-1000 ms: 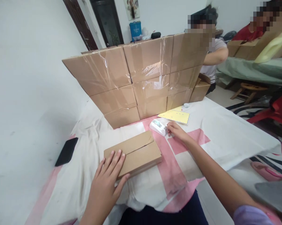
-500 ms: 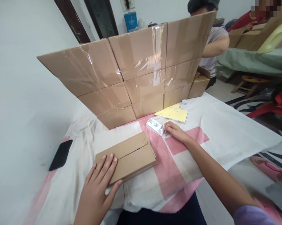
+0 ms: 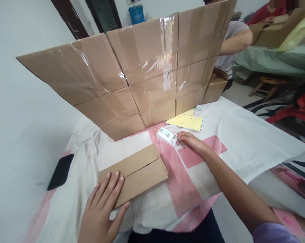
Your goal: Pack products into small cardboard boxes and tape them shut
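Observation:
A flat, folded cardboard box lies on the cloth-covered table. My left hand rests on its near left part, fingers stretched out over the top and thumb along the front edge. To the right of the box's far end sits a small white tape dispenser. My right hand is at the right end of this dispenser, its fingers curled together in a pinch. Whatever the fingertips hold is too small or clear to make out. Behind the dispenser lies a yellow sheet with a wavy border.
A tall wall of taped cardboard boxes stands across the table's back. Beyond it a person's arm shows. A black phone-like slab lies at the left beside the wall. A wooden stool stands on the right.
The view has shifted slightly, so the box wall appears larger and higher. My left hand still lies on the folded box, and my right hand stays at the tape dispenser's end.

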A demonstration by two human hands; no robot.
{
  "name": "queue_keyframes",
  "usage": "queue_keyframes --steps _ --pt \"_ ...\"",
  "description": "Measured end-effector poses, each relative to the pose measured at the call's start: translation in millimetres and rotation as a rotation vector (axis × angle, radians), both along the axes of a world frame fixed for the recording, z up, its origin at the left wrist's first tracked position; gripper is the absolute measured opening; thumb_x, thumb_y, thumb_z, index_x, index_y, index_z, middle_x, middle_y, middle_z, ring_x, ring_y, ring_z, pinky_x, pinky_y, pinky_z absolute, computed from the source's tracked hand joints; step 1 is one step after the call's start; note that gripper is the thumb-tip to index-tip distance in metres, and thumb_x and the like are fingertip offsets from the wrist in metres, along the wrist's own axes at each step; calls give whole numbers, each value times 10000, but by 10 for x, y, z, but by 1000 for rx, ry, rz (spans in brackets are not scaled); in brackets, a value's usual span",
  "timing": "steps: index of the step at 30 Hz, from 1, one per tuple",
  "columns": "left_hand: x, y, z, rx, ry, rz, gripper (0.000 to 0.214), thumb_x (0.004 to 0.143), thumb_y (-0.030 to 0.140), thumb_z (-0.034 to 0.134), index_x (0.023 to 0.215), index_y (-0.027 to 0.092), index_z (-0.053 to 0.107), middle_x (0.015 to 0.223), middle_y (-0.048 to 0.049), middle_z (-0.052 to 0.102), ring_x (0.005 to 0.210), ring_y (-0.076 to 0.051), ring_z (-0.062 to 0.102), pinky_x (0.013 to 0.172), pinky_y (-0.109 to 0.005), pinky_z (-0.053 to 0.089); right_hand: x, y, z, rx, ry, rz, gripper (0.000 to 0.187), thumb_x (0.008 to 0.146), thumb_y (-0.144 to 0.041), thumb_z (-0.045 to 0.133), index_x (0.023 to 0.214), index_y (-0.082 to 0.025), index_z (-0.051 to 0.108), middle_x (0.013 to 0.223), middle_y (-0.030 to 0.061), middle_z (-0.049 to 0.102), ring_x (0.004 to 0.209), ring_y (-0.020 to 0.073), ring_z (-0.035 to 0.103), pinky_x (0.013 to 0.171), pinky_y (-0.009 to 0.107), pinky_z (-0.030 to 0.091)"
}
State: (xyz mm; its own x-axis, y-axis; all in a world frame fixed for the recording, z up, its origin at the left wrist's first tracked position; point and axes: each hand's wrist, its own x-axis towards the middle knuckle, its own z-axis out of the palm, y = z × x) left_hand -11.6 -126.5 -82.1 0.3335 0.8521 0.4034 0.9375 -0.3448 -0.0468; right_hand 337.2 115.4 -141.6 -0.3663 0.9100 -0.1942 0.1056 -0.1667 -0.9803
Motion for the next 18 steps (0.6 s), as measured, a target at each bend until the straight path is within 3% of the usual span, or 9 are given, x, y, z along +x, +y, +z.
queue_keyframes --steps 5,10,18 --pt "1 26 7 12 -4 -15 710 983 309 555 1639 223 295 1642 -53 439 1594 -208 248 1280 -372 187 33 35 -9 0 2 33 270 808 -382 687 717 -181 532 909 52 690 529 79 483 555 266 415" --pt "-14 47 9 -3 -8 -28 726 971 314 560 1641 213 298 1640 -52 439 1598 -205 237 1294 -363 165 83 93 -76 107 -82 148 305 888 -463 670 825 -176 586 931 28 647 569 98 567 660 304 507" --pt "-10 33 -2 13 -24 -19 712 962 316 578 1625 210 340 1595 -68 506 1572 -237 309 1281 -369 192 83 97 -88 120 -84 172 370 846 -516 733 776 -165 639 1061 61 588 799 157 661 763 342 599"
